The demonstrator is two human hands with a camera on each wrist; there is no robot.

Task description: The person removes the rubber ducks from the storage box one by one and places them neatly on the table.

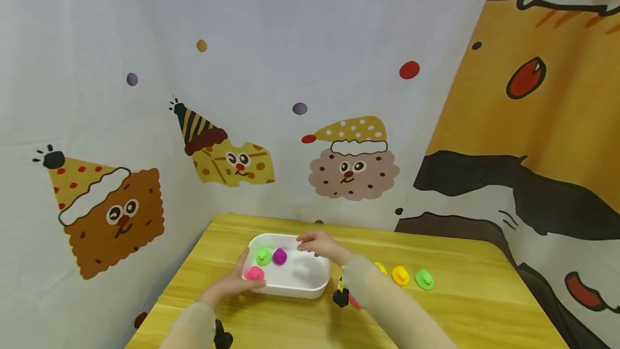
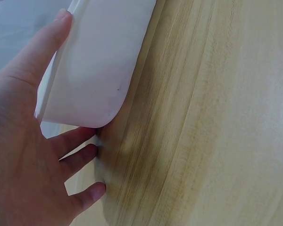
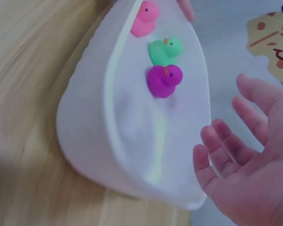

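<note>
A white plastic bin (image 1: pixel 302 291) stands on the table, holding a green rubber duck (image 1: pixel 263 257), a purple rubber duck (image 1: pixel 279 257) and a pink rubber duck (image 1: pixel 255 273). At the bin's left end my left hand (image 1: pixel 233 285) grips it. In the left wrist view its thumb (image 2: pixel 56 33) lies along the rim and the fingers reach round the corner. My right hand (image 1: pixel 323 245) hovers over the bin's far right part. The right wrist view shows that hand (image 3: pixel 254 169) with parted, loosely bent fingers and nothing in them.
Right of the bin, a yellow duck (image 1: pixel 400 276) and a green duck (image 1: pixel 424 279) sit on the wooden table (image 1: pixel 465 306). Another yellow duck (image 1: pixel 380 267) and a pink object (image 1: pixel 354 301) are partly hidden by the right sleeve. A printed cloth (image 1: pixel 290 58) hangs behind the table.
</note>
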